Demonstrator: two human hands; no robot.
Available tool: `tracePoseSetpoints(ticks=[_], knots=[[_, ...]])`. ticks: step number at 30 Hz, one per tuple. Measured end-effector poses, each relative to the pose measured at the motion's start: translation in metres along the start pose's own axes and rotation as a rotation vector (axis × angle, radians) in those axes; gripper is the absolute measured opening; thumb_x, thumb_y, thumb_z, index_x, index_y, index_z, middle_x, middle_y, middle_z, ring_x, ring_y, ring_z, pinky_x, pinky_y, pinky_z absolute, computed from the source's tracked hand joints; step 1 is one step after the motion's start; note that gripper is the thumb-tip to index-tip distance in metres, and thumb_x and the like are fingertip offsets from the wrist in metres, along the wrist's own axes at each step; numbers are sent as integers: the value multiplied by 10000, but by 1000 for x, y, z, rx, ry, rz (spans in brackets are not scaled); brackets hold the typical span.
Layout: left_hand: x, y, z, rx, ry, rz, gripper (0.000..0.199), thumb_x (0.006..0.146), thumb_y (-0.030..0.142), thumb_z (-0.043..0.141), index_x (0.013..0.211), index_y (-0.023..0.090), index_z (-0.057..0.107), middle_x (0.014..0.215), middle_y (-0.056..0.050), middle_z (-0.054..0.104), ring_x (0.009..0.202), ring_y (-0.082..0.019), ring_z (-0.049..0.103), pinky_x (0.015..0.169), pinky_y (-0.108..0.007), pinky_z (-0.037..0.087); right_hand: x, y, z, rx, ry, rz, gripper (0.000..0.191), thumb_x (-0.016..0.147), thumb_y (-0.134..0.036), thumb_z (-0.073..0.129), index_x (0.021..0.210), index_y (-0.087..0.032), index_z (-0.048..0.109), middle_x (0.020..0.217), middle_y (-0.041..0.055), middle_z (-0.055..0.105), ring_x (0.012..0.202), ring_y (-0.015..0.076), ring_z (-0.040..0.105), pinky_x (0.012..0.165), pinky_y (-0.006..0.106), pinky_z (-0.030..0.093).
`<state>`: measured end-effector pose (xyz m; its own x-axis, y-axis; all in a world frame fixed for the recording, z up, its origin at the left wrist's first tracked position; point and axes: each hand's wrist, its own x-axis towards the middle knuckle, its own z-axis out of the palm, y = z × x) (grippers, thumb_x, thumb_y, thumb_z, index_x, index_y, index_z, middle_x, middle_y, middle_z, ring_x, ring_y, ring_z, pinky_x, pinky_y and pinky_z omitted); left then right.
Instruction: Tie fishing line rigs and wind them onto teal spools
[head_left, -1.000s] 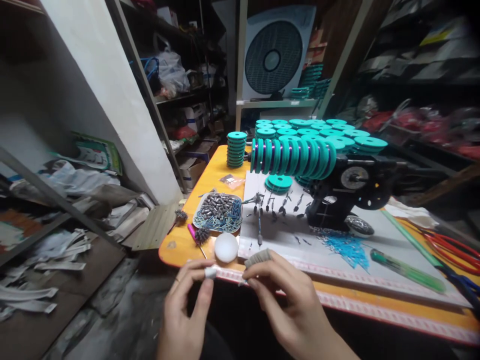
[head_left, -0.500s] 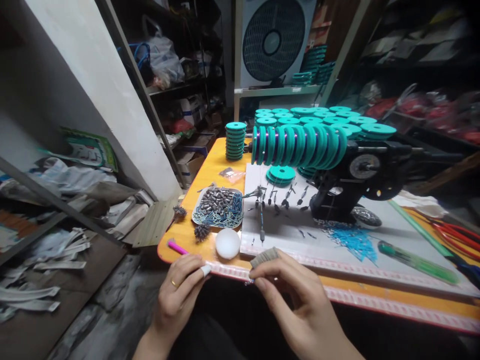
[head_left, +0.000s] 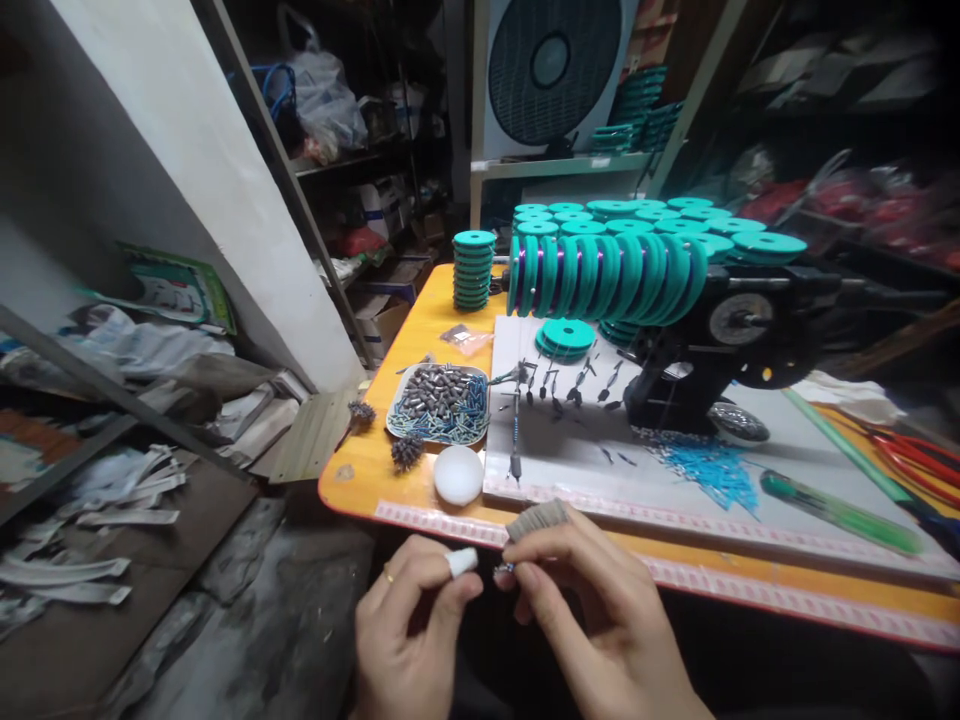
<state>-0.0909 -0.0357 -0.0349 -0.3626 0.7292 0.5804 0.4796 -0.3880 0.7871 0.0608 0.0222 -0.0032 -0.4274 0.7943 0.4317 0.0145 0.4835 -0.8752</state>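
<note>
Left hand (head_left: pixel 401 630) shifted nearer right hand (head_left: pixel 634 605), whose fingers pinch a small, shiny silvery piece (head_left: pixel 503 569), left fingers' grip unclear

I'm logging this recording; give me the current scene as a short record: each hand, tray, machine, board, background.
Left hand: white wrap on one finger; grip unclear
Right hand: pinching a small metallic piece
Tray: grey and bluish small parts
Machine: black, row of teal discs at its left
Board: loose blue pieces, green-handled tool
Background: fan on a shelf
</note>
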Motion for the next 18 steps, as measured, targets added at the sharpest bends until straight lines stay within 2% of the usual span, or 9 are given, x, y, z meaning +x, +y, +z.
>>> tracePoseSetpoints(ticks=[3,6,10,18], knots=[[-7,15,21,-166,58,-205,125,828,148,608,739,214,666,690,-9,617,620,-136,574,578,-219,439,-4,0,3,64,24,26,117,890,-109,525,904,-181,616,829,46,574,669,130,625,574,230,537],[-10,22,29,-225,71,-294,130,823,199,626,703,209,676,676,-15,599,603,-137,551,558,-226,412,-5,0,3,95,40,24,145,888,-101,525,929,-192,629,833,41,573,680,130,629,583,224,547],[-8,26,28,-265,68,-331,143,816,224,640,679,203,678,662,-18,589,595,-138,546,542,-223,406,-5,0,4,133,42,40,162,890,-94,523,946,-196,635,854,44,570,679,124,631,582,216,558],[-8,28,31,-263,64,-291,162,831,194,619,669,189,632,662,-7,560,611,-125,524,550,-209,404,-4,-2,3,161,48,65,174,893,-101,526,950,-217,641,869,37,571,693,127,631,571,215,582]])
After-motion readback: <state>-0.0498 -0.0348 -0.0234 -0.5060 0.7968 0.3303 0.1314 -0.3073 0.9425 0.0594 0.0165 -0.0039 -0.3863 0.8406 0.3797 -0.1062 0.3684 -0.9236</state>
